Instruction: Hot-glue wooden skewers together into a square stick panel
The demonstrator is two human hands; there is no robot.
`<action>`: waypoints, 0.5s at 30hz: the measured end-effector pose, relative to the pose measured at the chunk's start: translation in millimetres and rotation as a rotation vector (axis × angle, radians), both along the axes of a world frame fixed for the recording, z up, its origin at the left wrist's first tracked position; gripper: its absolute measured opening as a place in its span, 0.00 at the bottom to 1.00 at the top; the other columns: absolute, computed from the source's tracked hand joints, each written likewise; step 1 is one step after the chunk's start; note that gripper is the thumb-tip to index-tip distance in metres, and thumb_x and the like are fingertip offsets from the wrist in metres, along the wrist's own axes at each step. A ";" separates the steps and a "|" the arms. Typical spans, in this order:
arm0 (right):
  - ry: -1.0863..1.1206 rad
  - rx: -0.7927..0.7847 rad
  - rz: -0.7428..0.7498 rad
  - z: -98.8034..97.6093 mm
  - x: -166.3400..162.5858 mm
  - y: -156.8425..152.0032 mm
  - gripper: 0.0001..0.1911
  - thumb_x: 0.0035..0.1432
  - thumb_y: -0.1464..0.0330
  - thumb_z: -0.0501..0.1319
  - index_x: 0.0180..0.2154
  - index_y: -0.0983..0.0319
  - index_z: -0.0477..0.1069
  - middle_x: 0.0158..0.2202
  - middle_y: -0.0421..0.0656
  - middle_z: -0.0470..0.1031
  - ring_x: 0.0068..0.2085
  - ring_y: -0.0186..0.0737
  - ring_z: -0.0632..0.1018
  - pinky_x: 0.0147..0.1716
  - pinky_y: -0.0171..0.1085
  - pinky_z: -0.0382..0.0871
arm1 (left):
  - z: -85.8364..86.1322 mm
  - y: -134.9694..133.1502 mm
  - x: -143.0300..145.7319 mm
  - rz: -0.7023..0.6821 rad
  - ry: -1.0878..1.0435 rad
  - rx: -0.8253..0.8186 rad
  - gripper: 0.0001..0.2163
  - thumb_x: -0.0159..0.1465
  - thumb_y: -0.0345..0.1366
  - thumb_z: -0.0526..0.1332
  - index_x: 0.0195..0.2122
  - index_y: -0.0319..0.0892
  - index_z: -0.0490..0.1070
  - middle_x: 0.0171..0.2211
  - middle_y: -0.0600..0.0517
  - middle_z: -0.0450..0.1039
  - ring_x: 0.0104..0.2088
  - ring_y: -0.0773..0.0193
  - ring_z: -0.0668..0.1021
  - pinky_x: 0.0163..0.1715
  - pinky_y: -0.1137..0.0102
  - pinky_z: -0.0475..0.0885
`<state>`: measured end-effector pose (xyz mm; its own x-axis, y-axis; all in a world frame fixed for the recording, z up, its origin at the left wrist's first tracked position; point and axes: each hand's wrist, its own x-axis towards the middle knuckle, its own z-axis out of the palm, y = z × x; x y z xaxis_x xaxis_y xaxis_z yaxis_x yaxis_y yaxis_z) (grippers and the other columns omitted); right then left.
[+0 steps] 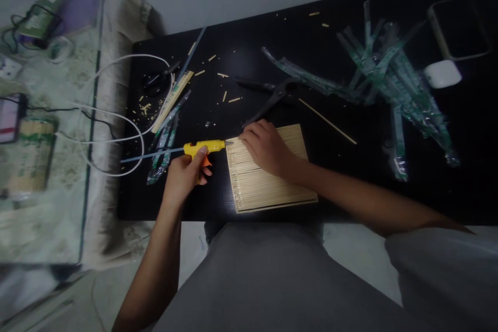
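My left hand [185,175] is wrapped round a yellow hot glue gun [204,148] with an orange trigger. A long clear glue stick [155,155] runs out of its back end. The gun's nozzle points right, at the upper left corner of a flat panel of thin bamboo sticks [268,184] laid side by side. Over the panel's top edge lies my right hand [266,148], fingers bent and together near that same corner. Its fingertips press down there; whether they pinch a stick is hidden.
Behind the panel lie black pliers [272,98] and a loose bamboo stick [327,120]. Crumpled plastic wrappers [404,83], a phone [459,28] and a white earphone case [442,73] are at the right. Scissors [157,80], stick bundle [173,101] and white cable [142,150] are left.
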<state>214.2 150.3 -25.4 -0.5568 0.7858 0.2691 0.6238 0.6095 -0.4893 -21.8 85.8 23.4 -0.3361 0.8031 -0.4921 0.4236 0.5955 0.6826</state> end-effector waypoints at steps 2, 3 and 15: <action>-0.010 -0.013 0.000 1.8 0.1 -0.1 0.16 0.75 0.71 0.52 0.45 0.63 0.79 0.47 0.51 0.79 0.48 0.50 0.70 0.48 0.46 0.60 | -0.5 -3.0 0.6 0.001 0.004 -0.001 0.28 0.65 0.62 0.62 0.26 0.39 0.75 0.21 0.46 0.79 0.15 0.67 0.74 0.18 0.74 0.68; -0.016 -0.019 0.000 2.7 0.1 -0.1 0.16 0.76 0.71 0.52 0.45 0.64 0.79 0.47 0.51 0.79 0.49 0.50 0.70 0.48 0.46 0.60 | -0.4 -4.4 1.2 0.005 0.004 -0.004 0.28 0.65 0.62 0.62 0.25 0.39 0.74 0.21 0.46 0.79 0.15 0.67 0.74 0.18 0.74 0.68; -0.040 -0.024 0.009 4.8 0.6 0.0 0.15 0.74 0.73 0.52 0.46 0.64 0.78 0.48 0.51 0.79 0.49 0.50 0.69 0.48 0.46 0.58 | 3.2 -25.1 5.1 0.002 0.020 -0.036 0.29 0.63 0.65 0.62 0.25 0.39 0.74 0.21 0.47 0.79 0.15 0.67 0.74 0.19 0.73 0.68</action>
<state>214.9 150.3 -20.7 -0.5736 0.7869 0.2276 0.6379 0.6034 -0.4786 -16.7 60.7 26.6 -0.3479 0.7844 -0.5136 0.4360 0.6203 0.6520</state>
